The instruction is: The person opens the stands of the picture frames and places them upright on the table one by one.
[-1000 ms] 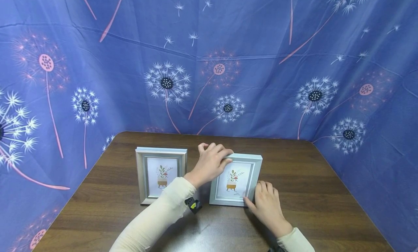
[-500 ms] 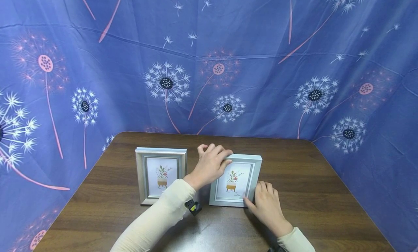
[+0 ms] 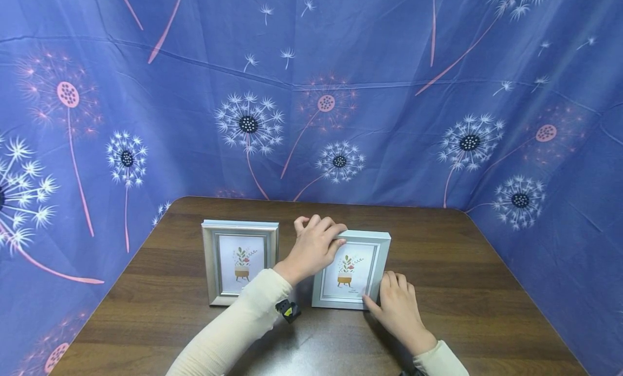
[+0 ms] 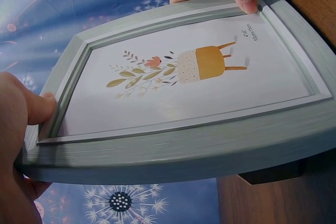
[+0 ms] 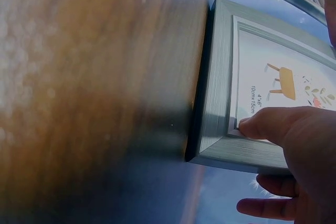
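Note:
A pale grey-green picture frame (image 3: pixel 317 289) stands upright on the wooden table, leaning back a little. Its print shows a plant in a mustard and white pot on legs. My left hand (image 3: pixel 311 245) grips the upper left corner, thumb on the front and fingers over the top edge. At the lower right corner my right hand (image 3: pixel 400 305) holds the frame, its thumb on the front and its other fingers at the side and behind. In the left wrist view the frame (image 4: pixel 157 156) fills most of the picture, and part of a dark support shows beneath it.
To the left a second picture frame (image 3: pixel 212 268), champagne-silver with a similar print, stands upright, partly covered by my left forearm. Behind the brown table (image 3: pixel 462 289) hangs a blue dandelion-patterned cloth (image 3: pixel 389 121), which also runs along both sides.

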Tool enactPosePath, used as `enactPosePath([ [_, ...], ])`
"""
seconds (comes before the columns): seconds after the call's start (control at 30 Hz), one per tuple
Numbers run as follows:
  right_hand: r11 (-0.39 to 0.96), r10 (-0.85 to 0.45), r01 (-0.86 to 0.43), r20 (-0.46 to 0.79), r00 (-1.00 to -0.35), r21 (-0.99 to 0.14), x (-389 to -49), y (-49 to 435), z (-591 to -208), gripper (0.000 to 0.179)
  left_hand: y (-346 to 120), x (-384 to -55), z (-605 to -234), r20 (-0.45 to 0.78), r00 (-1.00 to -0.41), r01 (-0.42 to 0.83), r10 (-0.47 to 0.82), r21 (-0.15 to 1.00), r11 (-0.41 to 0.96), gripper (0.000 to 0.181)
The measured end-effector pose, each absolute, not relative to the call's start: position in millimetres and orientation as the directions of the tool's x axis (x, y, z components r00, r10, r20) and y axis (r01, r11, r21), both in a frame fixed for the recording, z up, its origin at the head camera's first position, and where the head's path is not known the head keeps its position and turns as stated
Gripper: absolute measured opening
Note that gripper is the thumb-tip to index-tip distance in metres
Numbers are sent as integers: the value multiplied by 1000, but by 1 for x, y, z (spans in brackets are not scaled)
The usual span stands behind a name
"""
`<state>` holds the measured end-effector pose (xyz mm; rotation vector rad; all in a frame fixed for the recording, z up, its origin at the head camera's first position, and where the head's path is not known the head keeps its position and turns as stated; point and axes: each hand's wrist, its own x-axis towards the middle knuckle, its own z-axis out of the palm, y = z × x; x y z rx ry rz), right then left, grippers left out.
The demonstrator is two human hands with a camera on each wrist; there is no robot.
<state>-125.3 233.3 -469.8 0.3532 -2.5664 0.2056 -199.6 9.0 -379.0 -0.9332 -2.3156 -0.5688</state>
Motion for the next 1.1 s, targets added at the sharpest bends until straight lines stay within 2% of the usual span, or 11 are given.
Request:
enactPosePath([
  [0.4, 956, -198, -278, 482, -853, -98, -127, 234, -468, 62, 7, -198, -378, 640, -605, 723, 474, 193, 663, 22],
  [0.77, 963, -178, -250, 463, -869, -100, -127, 240, -462, 68, 8, -198, -378, 674, -573, 742, 466, 185, 644, 31],
  [0.93, 960, -164, -253, 496, -853, -118, -126, 246, -453, 77, 7, -198, -379, 688, -553, 755, 470, 175, 633, 35],
  [1.1, 953, -155, -269, 540, -827, -139, -128, 251, -442, 77, 6, -195, -375, 710, -526, 763, 469, 149, 630, 36],
])
